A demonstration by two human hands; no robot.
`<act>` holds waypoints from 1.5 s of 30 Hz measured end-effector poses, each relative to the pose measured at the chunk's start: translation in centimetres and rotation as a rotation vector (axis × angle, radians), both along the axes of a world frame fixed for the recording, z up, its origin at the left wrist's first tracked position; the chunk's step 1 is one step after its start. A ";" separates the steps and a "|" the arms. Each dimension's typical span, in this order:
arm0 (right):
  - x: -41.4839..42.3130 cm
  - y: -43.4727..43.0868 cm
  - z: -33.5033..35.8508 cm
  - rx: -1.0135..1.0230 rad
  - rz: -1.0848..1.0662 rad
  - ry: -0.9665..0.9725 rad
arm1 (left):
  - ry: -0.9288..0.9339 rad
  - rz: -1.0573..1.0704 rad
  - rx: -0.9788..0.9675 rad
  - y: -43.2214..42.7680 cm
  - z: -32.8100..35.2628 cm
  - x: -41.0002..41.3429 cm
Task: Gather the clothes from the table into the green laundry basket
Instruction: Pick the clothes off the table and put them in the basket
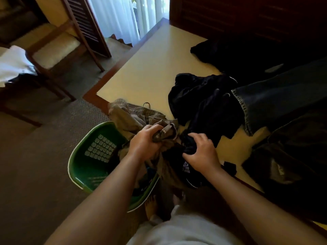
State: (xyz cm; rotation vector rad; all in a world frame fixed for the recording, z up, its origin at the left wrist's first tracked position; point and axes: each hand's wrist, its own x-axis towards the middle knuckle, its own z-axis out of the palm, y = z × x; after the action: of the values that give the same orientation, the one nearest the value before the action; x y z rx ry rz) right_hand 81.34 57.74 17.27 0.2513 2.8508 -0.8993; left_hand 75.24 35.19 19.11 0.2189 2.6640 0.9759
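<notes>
Left hand (146, 143): fingers curled tight round a bunched olive garment (127, 114). Right hand (201, 150): fingers clamped on a black garment (200, 101) (white logo showing near the wrist). Both bundles at the table's (150, 68) near edge, olive cloth draping over the rim of the green laundry basket (83, 167) on the carpet just below. Jeans (283, 96) and more dark clothes (238, 55) lie farther right on the tabletop.

glossy green plastic basket (83, 156), soft matt cloth garments (203, 103), smooth cream tabletop (150, 68), dark wood edging (92, 96)
</notes>
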 end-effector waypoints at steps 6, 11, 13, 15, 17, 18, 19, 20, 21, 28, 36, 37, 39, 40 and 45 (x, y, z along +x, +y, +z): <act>0.5 -4.0 1.1 -0.268 0.112 0.069 | 0.084 0.283 0.236 -2.5 1.5 4.2; -0.6 -9.1 3.1 -0.391 0.217 0.075 | 0.160 0.479 0.323 -7.1 4.6 6.4; -0.9 -11.5 4.4 -0.448 0.273 0.069 | 0.216 0.571 0.352 -9.3 5.5 7.1; -1.1 -14.0 5.9 -0.512 0.312 0.059 | 0.268 0.654 0.358 -11.3 6.5 7.5; -1.1 -16.7 7.2 -0.575 0.335 0.046 | 0.299 0.726 0.366 -13.7 7.2 7.6; -1.0 -18.1 7.6 -0.603 0.334 0.042 | 0.310 0.749 0.372 -15.0 7.4 7.7; -1.1 -19.4 7.8 -0.627 0.326 0.042 | 0.320 0.765 0.370 -16.2 7.5 7.7; -1.0 -20.6 7.9 -0.651 0.310 0.040 | 0.334 0.774 0.364 -17.4 7.6 7.7; -1.0 -21.7 7.9 -0.675 0.292 0.034 | 0.345 0.782 0.355 -18.5 7.6 7.6; -1.8 -27.1 6.3 -0.740 0.246 -0.040 | 0.366 0.773 0.349 -24.3 6.6 7.3; -2.7 -28.6 0.8 -0.506 0.092 -0.058 | 0.356 0.729 0.262 -25.1 2.7 6.5; -3.0 -28.3 0.1 -0.465 0.075 -0.064 | 0.349 0.719 0.255 -24.8 2.1 6.5; -3.4 -27.7 -1.0 -0.395 0.038 -0.080 | 0.323 0.717 0.259 -24.3 1.0 6.3; -3.6 -27.4 -1.4 -0.367 0.030 -0.087 | 0.307 0.723 0.263 -23.9 0.5 6.1; -4.5 -26.9 -3.0 -0.288 0.080 -0.181 | 0.201 0.740 0.269 -22.3 -1.3 5.2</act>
State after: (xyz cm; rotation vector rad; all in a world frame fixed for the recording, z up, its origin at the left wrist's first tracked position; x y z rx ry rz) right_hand 76.86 30.87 14.23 0.1738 2.5094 -1.1877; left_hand 80.45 12.88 17.85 -0.7029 2.8226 1.5918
